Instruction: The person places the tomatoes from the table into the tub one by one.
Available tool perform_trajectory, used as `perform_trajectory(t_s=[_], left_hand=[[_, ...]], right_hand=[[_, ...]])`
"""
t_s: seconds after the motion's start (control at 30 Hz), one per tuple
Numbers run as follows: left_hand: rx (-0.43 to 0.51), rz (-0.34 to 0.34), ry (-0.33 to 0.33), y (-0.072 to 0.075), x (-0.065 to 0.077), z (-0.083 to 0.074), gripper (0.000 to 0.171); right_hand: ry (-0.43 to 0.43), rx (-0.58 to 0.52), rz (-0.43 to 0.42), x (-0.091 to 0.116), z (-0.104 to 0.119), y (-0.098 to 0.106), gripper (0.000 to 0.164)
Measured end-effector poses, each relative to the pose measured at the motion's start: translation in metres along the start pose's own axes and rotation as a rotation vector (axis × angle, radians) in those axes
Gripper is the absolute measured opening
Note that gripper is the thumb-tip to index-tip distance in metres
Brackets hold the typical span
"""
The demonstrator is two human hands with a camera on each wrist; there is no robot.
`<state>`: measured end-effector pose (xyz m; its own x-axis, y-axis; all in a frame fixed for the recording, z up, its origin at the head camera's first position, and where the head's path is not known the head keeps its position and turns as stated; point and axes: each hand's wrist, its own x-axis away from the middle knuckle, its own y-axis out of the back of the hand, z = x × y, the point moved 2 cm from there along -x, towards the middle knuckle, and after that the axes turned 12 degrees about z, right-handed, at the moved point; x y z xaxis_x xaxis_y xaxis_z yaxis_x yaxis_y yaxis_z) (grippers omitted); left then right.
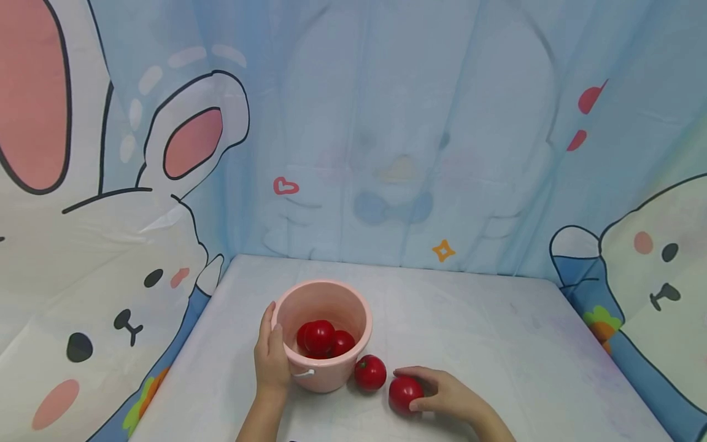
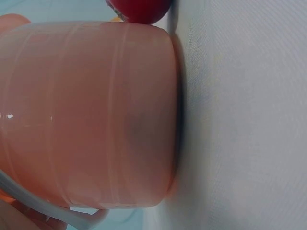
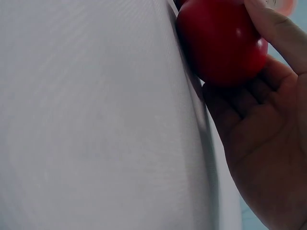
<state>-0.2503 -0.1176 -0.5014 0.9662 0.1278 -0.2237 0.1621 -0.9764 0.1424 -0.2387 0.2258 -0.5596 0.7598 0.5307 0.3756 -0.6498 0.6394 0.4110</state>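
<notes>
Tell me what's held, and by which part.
The right hand grips a red fruit by its sides; the left hand rests against the bucket.

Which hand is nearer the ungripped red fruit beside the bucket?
Right. The right hand grips another red fruit just to its right; the left hand rests against the opposite side of the pink bucket, across from the ungripped red fruit.

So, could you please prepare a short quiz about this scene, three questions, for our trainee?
1. True or false: the bucket stands upright.
2. What does the right hand hold? A) nothing; B) a red fruit; C) the bucket.
3. How many red fruits are outside the bucket in the head view?

Key: 1. True. 2. B. 3. Two: the held one and another fruit beside the bucket.
</notes>
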Motion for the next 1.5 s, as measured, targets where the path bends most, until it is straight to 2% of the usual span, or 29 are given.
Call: perform_trajectory(t_s=[0.3, 0.5, 0.67, 0.8, 1.07, 1.3, 1.5], left_hand=[[-0.003, 0.001, 0.008, 0.0, -0.001, 0.002, 0.041], [0.002, 0.0, 0.016, 0.0, -0.001, 0.001, 0.041], [0.017, 0.001, 0.02, 0.001, -0.001, 0.0, 0.041], [0.023, 0.008, 0.03, 0.001, -0.001, 0.0, 0.041], [0.017, 0.009, 0.036, 0.001, -0.001, 0.002, 0.04], [0.003, 0.006, 0.046, 0.001, -0.001, 0.0, 0.042], [-0.001, 0.0, 0.04, 0.0, 0.0, -0.001, 0.042]], right_hand=[[0.013, 0.017, 0.0, -0.001, -0.001, 0.003, 0.06], [0.031, 0.042, -0.041, 0.005, 0.011, 0.013, 0.057], [0.113, 0.06, -0.077, 0.013, 0.037, 0.031, 0.058], [0.201, 0.064, -0.074, 0.019, 0.056, 0.046, 0.058], [0.287, 0.108, -0.071, 0.022, 0.077, 0.061, 0.057], [0.429, 0.157, -0.049, 0.024, 0.105, 0.078, 0.058], [0.467, 0.186, -0.052, 0.027, 0.124, 0.091, 0.057]])
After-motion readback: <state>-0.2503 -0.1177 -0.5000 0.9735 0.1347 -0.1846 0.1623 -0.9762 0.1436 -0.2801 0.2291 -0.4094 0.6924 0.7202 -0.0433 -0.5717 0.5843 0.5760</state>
